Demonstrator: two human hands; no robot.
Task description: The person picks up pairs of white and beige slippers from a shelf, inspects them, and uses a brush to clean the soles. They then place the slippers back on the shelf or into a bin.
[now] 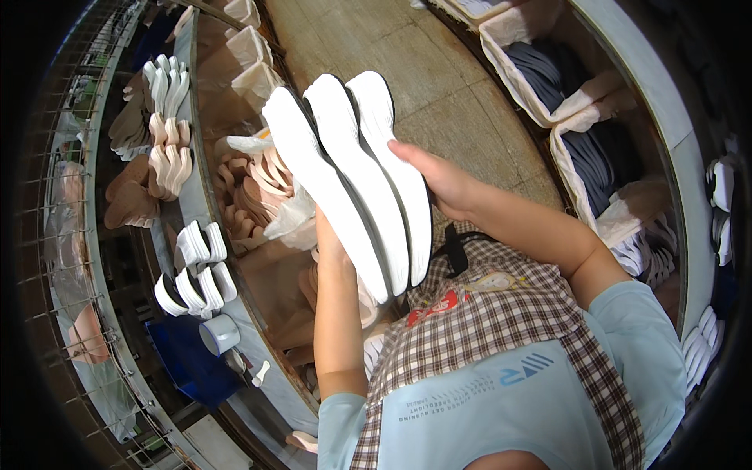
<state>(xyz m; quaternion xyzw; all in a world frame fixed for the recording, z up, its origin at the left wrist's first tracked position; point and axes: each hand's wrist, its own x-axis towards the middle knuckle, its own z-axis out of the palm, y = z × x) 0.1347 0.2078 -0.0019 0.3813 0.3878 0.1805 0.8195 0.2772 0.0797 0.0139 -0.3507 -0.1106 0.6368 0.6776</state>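
Presently, the three white insole stacks point(363, 184) lie left of the right hand point(442, 184), which grasps their right edge, long axis slanting from far left toward the apron point(478, 313), while the left hand's point(326, 235) hold, hidden beneath, I cannot tell.
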